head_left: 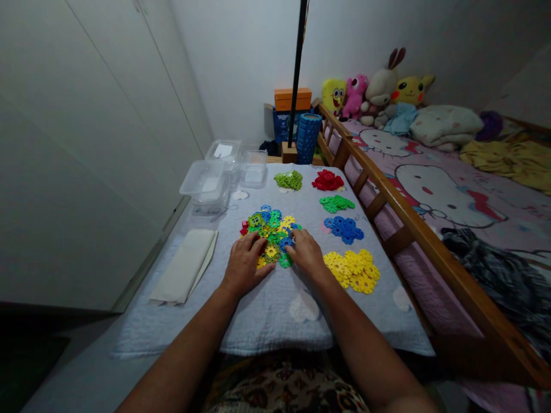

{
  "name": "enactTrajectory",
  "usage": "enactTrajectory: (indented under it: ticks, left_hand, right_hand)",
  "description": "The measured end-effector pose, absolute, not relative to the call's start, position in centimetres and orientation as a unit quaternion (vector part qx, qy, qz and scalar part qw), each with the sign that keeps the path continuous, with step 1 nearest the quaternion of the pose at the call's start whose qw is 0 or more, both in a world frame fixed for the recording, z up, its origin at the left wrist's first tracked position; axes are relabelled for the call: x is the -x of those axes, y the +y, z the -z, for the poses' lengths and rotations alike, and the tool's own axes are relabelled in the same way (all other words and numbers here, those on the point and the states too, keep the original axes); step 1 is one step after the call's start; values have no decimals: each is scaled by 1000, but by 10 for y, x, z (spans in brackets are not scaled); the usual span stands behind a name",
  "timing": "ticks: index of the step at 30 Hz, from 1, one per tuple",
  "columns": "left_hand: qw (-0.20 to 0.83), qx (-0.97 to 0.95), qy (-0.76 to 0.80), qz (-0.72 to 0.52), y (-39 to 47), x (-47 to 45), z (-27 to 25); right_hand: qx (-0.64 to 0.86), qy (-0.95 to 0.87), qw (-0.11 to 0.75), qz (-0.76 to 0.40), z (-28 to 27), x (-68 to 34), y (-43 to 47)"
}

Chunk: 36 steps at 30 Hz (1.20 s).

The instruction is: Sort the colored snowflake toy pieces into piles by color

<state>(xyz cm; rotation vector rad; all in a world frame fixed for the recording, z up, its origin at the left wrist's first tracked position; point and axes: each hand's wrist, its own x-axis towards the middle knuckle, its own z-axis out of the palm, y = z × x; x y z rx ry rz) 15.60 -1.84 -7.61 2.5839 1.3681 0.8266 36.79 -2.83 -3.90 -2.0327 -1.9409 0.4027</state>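
A mixed heap of plastic snowflake discs [271, 234] in yellow, blue, green and a little red lies mid-table between my two hands. My left hand [244, 263] rests against the heap's near left side, thumb and fingers apart. On the opposite side, my right hand [306, 252] is at the heap's edge, its fingers slightly bent and apart. Its thumb is beside a blue disc [284, 244]; whether they touch I cannot tell. Sorted piles lie to the right: yellow discs [353, 269], blue discs [344, 228], green discs [336, 203], red pieces [328, 180] and light green pieces [289, 180].
Clear plastic containers [205, 182] stand at the back left of the cloth-covered table [267, 321]. A folded beige cloth or paper [185, 267] lies at left. A wooden bed rail [400, 212] runs along the right. Behind the table rises a black pole [297, 74].
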Motion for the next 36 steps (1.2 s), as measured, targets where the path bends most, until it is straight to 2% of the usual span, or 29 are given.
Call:
enactTrajectory:
  ticks: [6, 13, 19, 25, 29, 36]
  left_hand:
    - [44, -852, 446, -270, -19, -156, 78]
    - [53, -848, 449, -277, -19, -156, 78]
    - [60, -839, 457, -290, -18, -153, 76]
    - [62, -817, 481, -312, -14, -147, 74]
    - [66, -804, 503, -311, -14, -145, 72]
    - [72, -796, 519, -303, -13, -145, 75]
  right_hand:
    - [710, -669, 153, -159, 44, -365, -23]
    - [675, -649, 266, -229, 35, -401, -14]
    - [729, -583, 314, -176, 15, -487, 1]
    - [775, -553, 280, -125, 20, -532, 7]
    - [779, -566, 242, -120, 31, -529, 8]
    - [798, -581, 158, -18, 44, -522, 7]
